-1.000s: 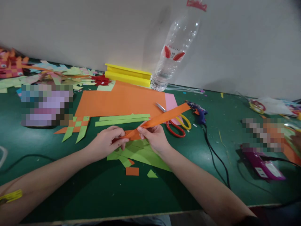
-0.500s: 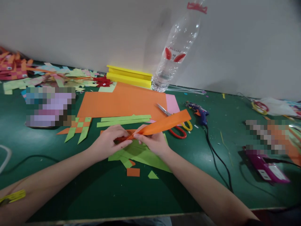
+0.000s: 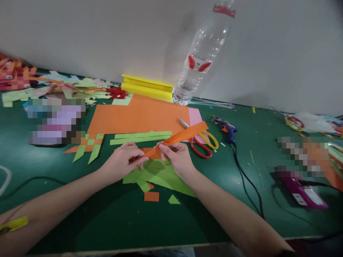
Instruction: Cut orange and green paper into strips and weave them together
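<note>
Over the green bench [image 3: 107,228], your left hand [image 3: 125,159] and right hand [image 3: 178,160] pinch the orange paper strip [image 3: 188,132], the right's grip now shifted outward, exposing a short span between them.

Hands, L [image 3: 128,157] & R [image 3: 179,159], pinch orange strip [image 3: 186,134] abv grn paper [image 3: 167,178]; scissors [image 3: 205,155] nr R, btl [image 3: 197,62] at back.
</note>
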A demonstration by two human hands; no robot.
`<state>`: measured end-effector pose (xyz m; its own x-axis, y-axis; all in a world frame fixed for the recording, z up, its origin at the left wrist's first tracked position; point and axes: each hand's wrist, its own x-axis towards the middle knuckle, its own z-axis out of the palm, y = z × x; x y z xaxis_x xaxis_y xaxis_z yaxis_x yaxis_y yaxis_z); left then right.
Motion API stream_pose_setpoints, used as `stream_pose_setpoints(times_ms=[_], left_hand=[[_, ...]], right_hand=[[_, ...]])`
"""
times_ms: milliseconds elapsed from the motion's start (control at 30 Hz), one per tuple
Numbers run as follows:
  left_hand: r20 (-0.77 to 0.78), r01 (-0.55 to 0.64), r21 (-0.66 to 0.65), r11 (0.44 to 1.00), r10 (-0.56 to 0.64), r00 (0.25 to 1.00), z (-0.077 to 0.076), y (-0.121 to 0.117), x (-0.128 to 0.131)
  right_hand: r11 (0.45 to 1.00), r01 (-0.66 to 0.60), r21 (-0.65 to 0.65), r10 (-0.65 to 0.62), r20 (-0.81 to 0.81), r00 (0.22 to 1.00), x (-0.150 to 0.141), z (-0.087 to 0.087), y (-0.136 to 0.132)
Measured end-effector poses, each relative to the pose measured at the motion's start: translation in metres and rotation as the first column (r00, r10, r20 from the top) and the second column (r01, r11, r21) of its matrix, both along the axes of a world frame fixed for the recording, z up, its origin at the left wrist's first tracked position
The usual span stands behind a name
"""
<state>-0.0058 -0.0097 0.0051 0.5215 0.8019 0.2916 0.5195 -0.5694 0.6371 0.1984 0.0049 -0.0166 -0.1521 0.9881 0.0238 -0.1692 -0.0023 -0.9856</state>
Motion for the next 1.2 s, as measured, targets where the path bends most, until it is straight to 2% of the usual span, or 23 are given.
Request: stream_pose_setpoints(times_ms=[133, 467, 667, 833, 967, 1200], left_hand=[[0.000, -0.001, 0.013, 1.000, 0.001, 1.000, -0.0013, 0.0004, -0.0006], [-0.019, 0.046, 0.189, 0.981, -0.044, 0.999, -0.0056, 0.0022, -0.0012], [-0.028, 0.038, 0.233, 0.972, -0.032, 0.999, -0.0089, 0.0024, -0.0017], [-0.041, 0.064, 0.197, 0.978, -0.057, 0.998, -0.0088, 0.0011, -0.0021], [-0.050, 0.079, 0.130, 0.988, -0.073, 0.996, -0.0054, 0.0010, -0.0029], [-0.040, 0.120, 0.101, 0.988, -0.116, 0.992, -0.0035, 0.0038, -0.0033]], right_hand=[[1.000, 0.010, -0.015, -0.010, -0.005, 1.000, 0.0000, -0.0006, -0.0003], [0.999, 0.033, -0.035, -0.034, -0.037, 0.999, -0.0033, 0.0017, 0.0009], [1.000, 0.008, -0.027, -0.009, -0.030, 1.000, -0.0035, 0.0013, 0.0004], [0.995, -0.081, -0.061, 0.078, -0.056, 0.995, 0.0012, 0.0043, 0.0042], [0.994, -0.035, -0.100, 0.023, -0.117, 0.993, 0.0028, 0.0066, 0.0073], [0.994, 0.007, -0.108, -0.026, -0.176, 0.984, 0.0003, 0.0087, 0.0055]])
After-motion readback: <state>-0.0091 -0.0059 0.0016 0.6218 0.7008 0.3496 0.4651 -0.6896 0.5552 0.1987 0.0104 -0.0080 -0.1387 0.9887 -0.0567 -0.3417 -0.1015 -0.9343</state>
